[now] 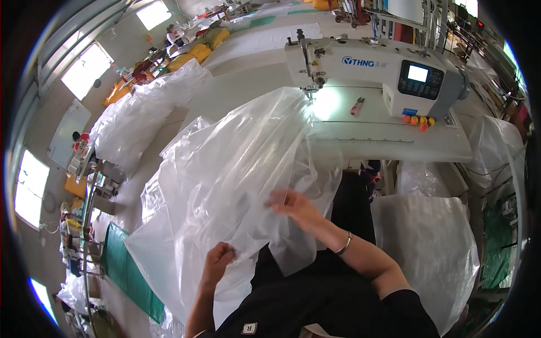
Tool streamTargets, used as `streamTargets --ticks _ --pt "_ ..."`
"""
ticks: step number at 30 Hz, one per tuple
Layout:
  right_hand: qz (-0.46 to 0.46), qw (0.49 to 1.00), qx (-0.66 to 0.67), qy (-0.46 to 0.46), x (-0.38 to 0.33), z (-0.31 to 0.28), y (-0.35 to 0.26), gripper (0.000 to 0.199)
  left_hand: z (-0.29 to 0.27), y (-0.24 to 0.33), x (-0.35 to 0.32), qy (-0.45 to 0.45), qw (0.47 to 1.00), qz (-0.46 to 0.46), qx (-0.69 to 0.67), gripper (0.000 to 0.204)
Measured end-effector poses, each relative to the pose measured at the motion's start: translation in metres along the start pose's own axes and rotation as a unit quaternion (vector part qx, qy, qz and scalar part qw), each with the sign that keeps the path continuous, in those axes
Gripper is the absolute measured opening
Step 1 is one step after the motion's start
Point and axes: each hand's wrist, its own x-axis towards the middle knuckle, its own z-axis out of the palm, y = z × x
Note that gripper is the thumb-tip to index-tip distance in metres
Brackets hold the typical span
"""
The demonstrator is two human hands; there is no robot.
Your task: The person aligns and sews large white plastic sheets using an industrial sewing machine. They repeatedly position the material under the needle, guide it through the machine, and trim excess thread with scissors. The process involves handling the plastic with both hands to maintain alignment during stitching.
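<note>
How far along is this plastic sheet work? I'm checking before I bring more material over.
Done, it seems: a heap of clear bags lies piled to the left of the table. In hand: the left hand pinches an edge of the clear plastic sheet, and the right hand lies flat on it. Left: the sheet only reaches toward the sewing machine; whether it sits under the needle is unclear.

The location is an industrial sewing workshop. An industrial sewing machine (372, 70) with a control panel (420, 79) stands on a long white bench (394, 141). Heaps of clear plastic sheeting (141, 112) line the concrete floor (135, 186). Further work stations (191, 39) stand near large windows (84, 67).
</note>
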Motion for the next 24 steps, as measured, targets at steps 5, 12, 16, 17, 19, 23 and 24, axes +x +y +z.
streamTargets --ticks 5,12,16,17,19,23,24 --pt "0.130 0.970 0.048 -0.201 -0.057 0.060 0.006 0.038 0.003 0.072 -0.020 -0.024 1.000 0.002 0.001 0.011" --pt "-0.049 0.788 -0.439 -0.430 -0.092 0.083 0.026 0.045 0.075 0.126 -0.017 0.004 0.935 0.274 0.225 0.037" --pt "-0.124 0.782 -0.497 -0.355 -0.103 0.074 0.032 0.041 0.101 0.073 0.020 -0.025 0.926 0.243 0.287 0.042" --pt "-0.097 0.769 -0.532 -0.341 -0.106 0.074 0.007 0.039 0.096 0.065 0.026 -0.036 0.925 0.222 0.307 0.042" --pt "-0.111 0.832 -0.528 -0.127 -0.116 0.056 -0.023 0.019 0.085 0.071 0.025 -0.090 0.947 0.227 0.208 0.030" --pt "-0.364 0.570 -0.579 0.455 -0.094 -0.059 -0.024 0.043 0.082 0.076 0.012 -0.103 0.980 0.163 0.051 0.026" --pt "-0.302 0.619 -0.534 0.490 -0.089 -0.112 0.013 0.038 0.088 0.084 0.013 -0.121 0.981 0.153 0.013 0.027"
